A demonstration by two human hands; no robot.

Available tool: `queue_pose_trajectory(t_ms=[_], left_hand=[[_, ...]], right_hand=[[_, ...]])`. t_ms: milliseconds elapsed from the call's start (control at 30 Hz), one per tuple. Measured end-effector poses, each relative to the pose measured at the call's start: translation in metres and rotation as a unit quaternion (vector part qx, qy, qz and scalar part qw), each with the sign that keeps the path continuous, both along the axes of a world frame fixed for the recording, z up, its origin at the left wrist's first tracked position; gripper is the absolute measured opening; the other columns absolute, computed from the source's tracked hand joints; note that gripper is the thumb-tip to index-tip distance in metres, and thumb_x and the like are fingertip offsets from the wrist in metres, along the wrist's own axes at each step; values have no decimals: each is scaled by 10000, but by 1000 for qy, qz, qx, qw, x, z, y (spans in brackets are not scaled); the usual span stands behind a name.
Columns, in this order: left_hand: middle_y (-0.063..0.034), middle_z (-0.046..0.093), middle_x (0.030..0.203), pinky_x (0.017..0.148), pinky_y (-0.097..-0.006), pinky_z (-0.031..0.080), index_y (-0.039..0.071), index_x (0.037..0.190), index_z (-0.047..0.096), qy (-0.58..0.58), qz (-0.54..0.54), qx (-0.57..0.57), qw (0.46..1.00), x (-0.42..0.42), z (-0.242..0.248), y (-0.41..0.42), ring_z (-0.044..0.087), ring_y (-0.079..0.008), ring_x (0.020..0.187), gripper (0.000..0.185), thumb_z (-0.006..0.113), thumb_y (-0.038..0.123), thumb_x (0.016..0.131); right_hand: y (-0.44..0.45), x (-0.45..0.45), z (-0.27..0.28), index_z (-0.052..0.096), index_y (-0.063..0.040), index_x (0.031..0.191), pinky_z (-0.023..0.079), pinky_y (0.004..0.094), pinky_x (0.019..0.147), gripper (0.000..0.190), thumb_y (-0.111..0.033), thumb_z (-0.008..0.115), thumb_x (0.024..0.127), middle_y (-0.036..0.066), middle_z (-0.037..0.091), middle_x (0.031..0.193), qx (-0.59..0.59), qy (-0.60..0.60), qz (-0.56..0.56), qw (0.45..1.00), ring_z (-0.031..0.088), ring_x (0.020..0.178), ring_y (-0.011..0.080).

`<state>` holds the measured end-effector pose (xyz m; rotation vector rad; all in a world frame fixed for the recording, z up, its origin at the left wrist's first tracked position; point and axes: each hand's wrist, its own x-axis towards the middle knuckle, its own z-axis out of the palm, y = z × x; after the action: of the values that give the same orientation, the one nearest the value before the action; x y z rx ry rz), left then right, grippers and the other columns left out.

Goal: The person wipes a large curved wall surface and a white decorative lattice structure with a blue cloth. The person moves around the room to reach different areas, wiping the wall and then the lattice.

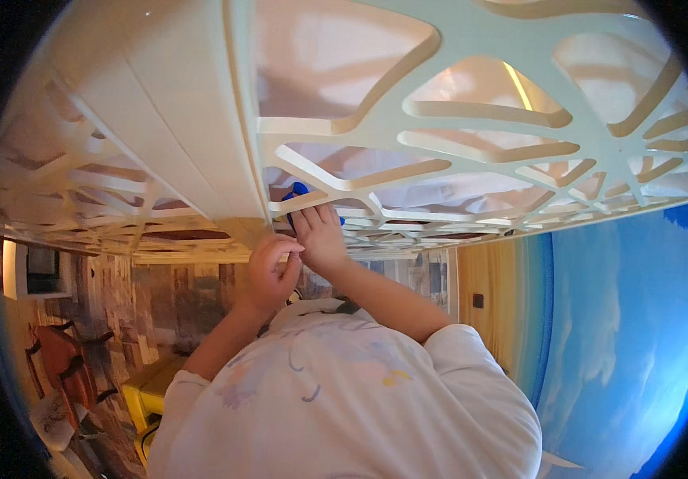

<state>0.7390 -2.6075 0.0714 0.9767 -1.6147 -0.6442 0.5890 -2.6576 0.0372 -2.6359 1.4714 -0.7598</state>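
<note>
My right hand (318, 235) lies against a white lattice panel (374, 173) with its fingers together and pointing away from me. A blue cloth (297, 190) sticks out past the fingers on both sides, and part of it shows through a cut-out; the rest is hidden under the hand. Just to the left, my left hand (271, 270) is raised with the fingers curled and the thumb near the fingertips. Nothing shows inside it. Its fingertips are close to my right wrist. Left of the cloth runs a plain white post (170, 114).
A second lattice panel (101, 185) continues left of the post. Lower left are a yellow stool (146, 389), a reddish-brown chair (68, 365) and a white cabinet (17, 269) on a wood-patterned floor (170, 293). A wall painted like a blue sky (613, 311) stands on the right.
</note>
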Motion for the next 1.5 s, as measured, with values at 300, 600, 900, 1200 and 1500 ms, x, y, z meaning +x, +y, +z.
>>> queue_pose_trajectory(t_ms=[300,600,900,1200,1500], left_hand=[[-149,660,886,754,-359,504,10,884,642,13,-47,-13,999,-24,-3,-15,647,-297,824,94,653,-63,826],[-146,664,886,763,-380,504,20,898,654,48,-44,20,998,-49,-9,-19,639,-332,832,132,641,-68,801],[-130,671,893,778,-360,513,17,919,654,36,-64,57,996,-68,-14,-19,651,-284,838,111,634,-58,840],[-133,666,882,764,-364,520,21,920,664,-15,-126,14,992,-101,7,-21,653,-292,836,125,642,-61,829],[-135,667,869,763,-370,524,29,918,677,-65,-149,-15,987,-181,32,-23,649,-315,832,127,657,-47,818]], right_hand=[[40,-102,-2,588,12,1280,445,503,1068,528,57,572,754,188,572,1382,-24,-25,30,999,520,1277,434],[30,-77,66,385,52,1455,366,475,1113,634,18,588,855,314,393,1484,-29,-285,-99,953,426,1338,481],[11,-123,-10,420,19,1364,327,584,1087,703,-145,690,736,238,515,1291,-88,-73,-146,983,465,1219,447],[16,-265,-21,577,-61,1230,324,571,1114,428,-97,596,804,138,589,1233,-135,91,-248,955,508,1227,359],[23,-246,-9,554,-32,1241,246,608,1154,509,-76,611,737,141,582,1249,-95,1,-233,968,476,1270,376]])
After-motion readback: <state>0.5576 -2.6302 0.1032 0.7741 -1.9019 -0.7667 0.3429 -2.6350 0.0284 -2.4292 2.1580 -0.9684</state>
